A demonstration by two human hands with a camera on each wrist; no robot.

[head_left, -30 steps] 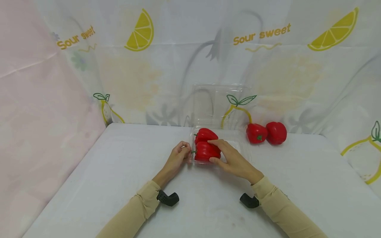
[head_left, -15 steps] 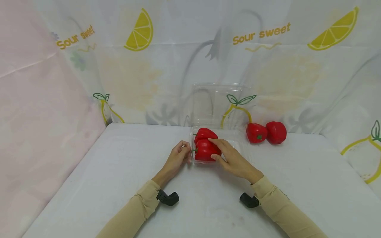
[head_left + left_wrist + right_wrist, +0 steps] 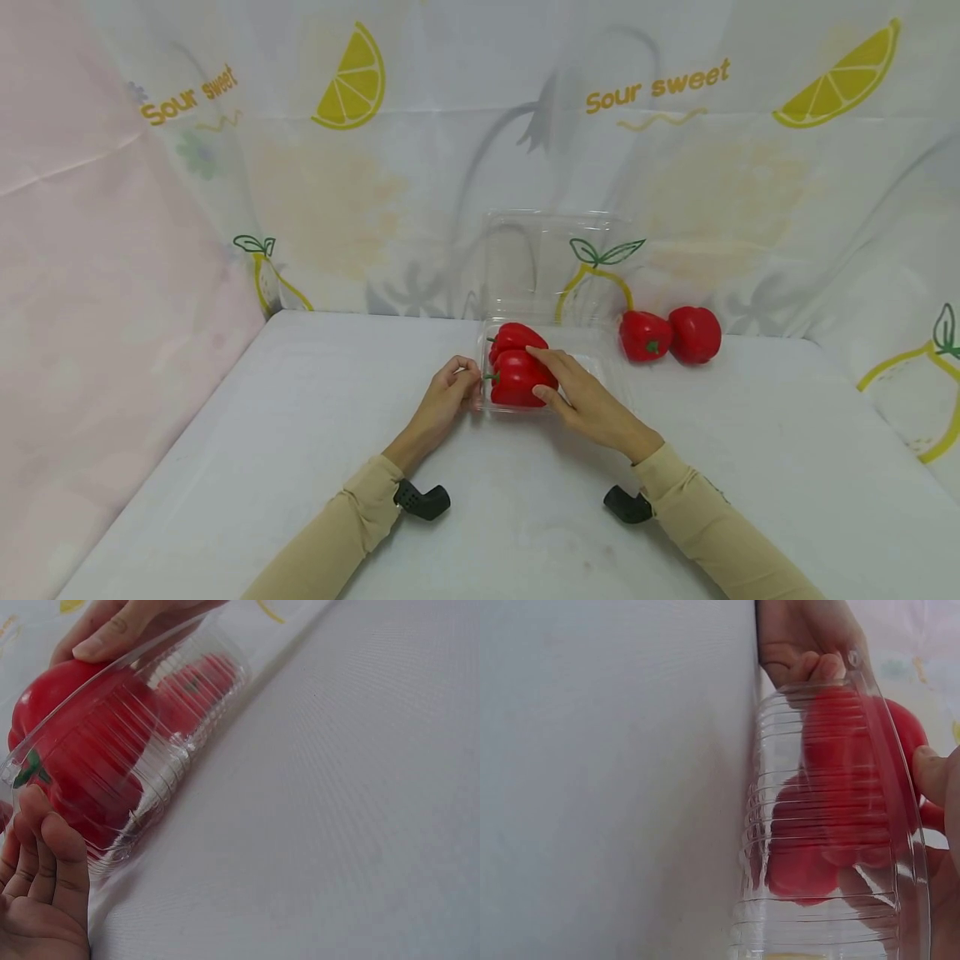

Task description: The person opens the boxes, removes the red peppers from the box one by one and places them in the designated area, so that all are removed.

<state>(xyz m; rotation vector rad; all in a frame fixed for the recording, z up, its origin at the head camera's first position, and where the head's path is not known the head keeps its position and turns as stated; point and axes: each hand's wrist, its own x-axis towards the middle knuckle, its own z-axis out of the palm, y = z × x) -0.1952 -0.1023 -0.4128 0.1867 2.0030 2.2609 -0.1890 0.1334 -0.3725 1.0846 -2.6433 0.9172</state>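
Note:
A clear plastic clamshell container (image 3: 587, 367) lies with its lid (image 3: 525, 262) raised at the back. Two red bell peppers are in its left half, stems to the left. My right hand (image 3: 592, 408) grips the front bell pepper (image 3: 517, 383), thumb on the near side and fingers over the top. Behind it rests the other bell pepper (image 3: 517, 336). At the container's left front corner, my left hand (image 3: 447, 400) holds the rim with curled fingers. In the left wrist view, the fingertips (image 3: 34, 801) are right at the rim beside the green stem (image 3: 31, 769).
Two more red bell peppers, one with its stem facing front (image 3: 645, 337) and one beside it (image 3: 696, 335), sit right of the container near the back edge. A printed curtain (image 3: 427, 183) hangs behind the white table (image 3: 330, 383).
The front bell pepper has shifted slightly back and right under my right hand, its stem a little higher in the head view. My left hand stays at the rim.

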